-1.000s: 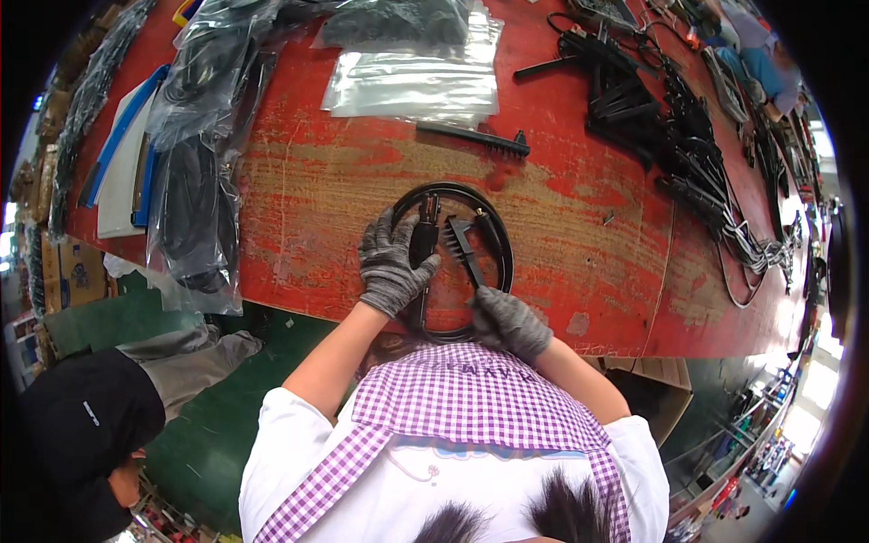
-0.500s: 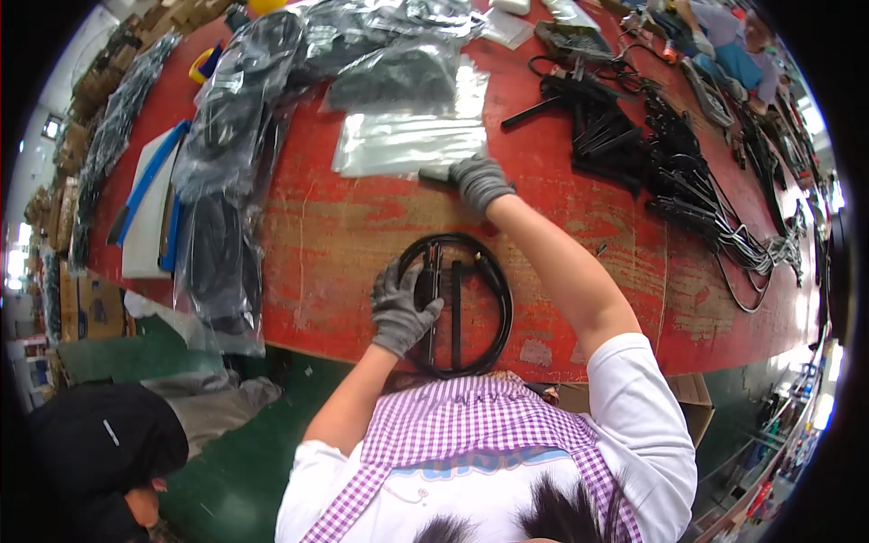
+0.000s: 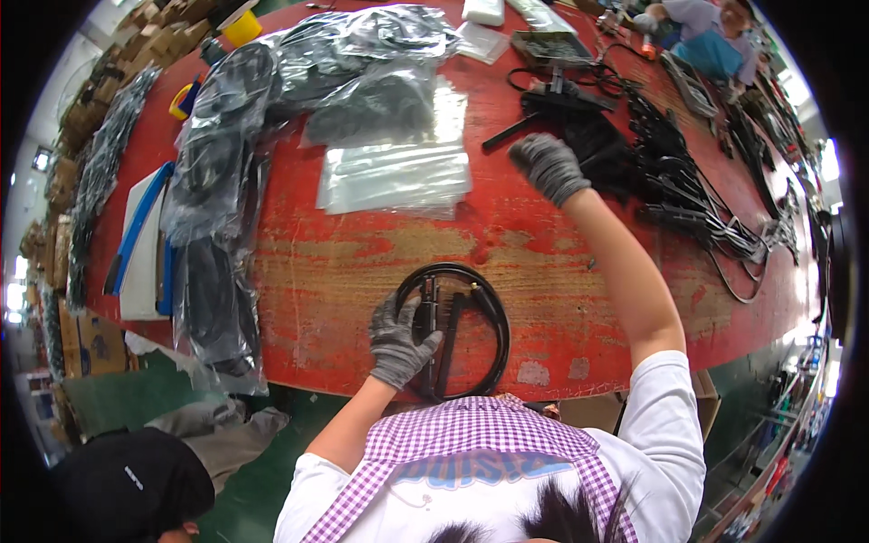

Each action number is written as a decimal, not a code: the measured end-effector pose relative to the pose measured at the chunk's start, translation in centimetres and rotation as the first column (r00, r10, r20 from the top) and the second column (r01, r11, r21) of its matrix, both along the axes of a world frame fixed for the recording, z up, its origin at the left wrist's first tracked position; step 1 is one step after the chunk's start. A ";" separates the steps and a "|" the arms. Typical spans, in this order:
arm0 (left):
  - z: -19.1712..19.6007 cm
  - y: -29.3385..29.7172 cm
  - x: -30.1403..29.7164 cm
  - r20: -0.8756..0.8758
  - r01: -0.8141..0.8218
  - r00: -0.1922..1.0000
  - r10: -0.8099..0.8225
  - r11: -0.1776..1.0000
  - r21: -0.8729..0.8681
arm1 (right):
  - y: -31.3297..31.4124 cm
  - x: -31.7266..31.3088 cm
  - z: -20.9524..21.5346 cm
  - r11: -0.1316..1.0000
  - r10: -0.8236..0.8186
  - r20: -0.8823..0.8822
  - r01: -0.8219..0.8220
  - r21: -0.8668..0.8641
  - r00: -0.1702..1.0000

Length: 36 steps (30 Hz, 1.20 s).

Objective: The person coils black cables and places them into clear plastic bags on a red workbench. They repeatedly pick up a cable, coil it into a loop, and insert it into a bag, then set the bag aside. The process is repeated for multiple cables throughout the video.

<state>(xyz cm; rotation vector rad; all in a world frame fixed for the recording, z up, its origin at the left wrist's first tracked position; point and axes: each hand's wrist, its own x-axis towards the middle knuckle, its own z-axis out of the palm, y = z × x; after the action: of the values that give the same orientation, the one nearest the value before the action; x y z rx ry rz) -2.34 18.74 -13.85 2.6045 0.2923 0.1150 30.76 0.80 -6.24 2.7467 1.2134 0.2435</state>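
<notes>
Coil [image 3: 471, 317] | left hand [image 3: 398, 339] grip closed on it | right hand [image 3: 548, 167] fingers curled, empty, well apart

The tabletop [image 3: 362, 262] is red-painted wood, its coat worn through to bare, rough grain in wide patches. Both hands, left [image 3: 398, 339] and right [image 3: 548, 167], wear grey knitted cloth gloves, matt and nubbly. The coiled cable [image 3: 493, 312] looks like smooth black rubber with a faint sheen. The stack of clear bags [image 3: 394, 176] is glossy, crinkled plastic film.
</notes>
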 end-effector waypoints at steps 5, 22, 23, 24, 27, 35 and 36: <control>1.2 1.3 0.2 -0.012 -0.010 1.000 0.008 0.984 -0.179 | 10.7 -3.6 -6.6 0.918 0.210 -0.306 -0.079 0.390 0.928; -3.5 5.5 12.8 -0.112 -0.078 0.971 0.210 -0.167 -0.983 | 14.0 -1.7 -4.6 0.846 0.126 -0.626 0.247 0.473 0.770; -0.1 5.0 14.3 -0.322 -0.241 0.938 0.128 -0.424 -0.873 | 12.7 -3.0 -2.7 0.860 0.126 -0.618 0.226 0.458 0.776; 0.2 4.2 15.0 -0.280 -0.130 0.927 0.249 -0.489 -0.863 | 12.1 -5.1 -0.9 0.847 0.138 -0.609 0.226 0.482 0.781; -0.3 3.4 16.0 -0.263 -0.051 0.871 0.416 -0.455 -0.889 | 10.5 -7.3 0.1 0.917 0.067 -0.437 0.117 0.382 0.897; -3.1 5.1 9.5 -0.258 -0.251 0.810 0.526 -0.088 -0.964 | 9.5 -8.3 -0.8 0.789 0.043 -0.483 0.267 0.553 0.875; -2.9 4.9 9.0 -0.248 -0.223 0.786 0.566 -0.115 -0.968 | 9.5 -9.0 -0.6 0.803 0.127 -0.451 0.175 0.570 0.884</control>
<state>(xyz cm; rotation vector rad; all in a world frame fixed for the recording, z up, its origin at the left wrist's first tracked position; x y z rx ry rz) 6.69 23.68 -16.72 0.8809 0.7586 0.3230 21.77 10.33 -6.84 3.5316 1.3936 -0.0791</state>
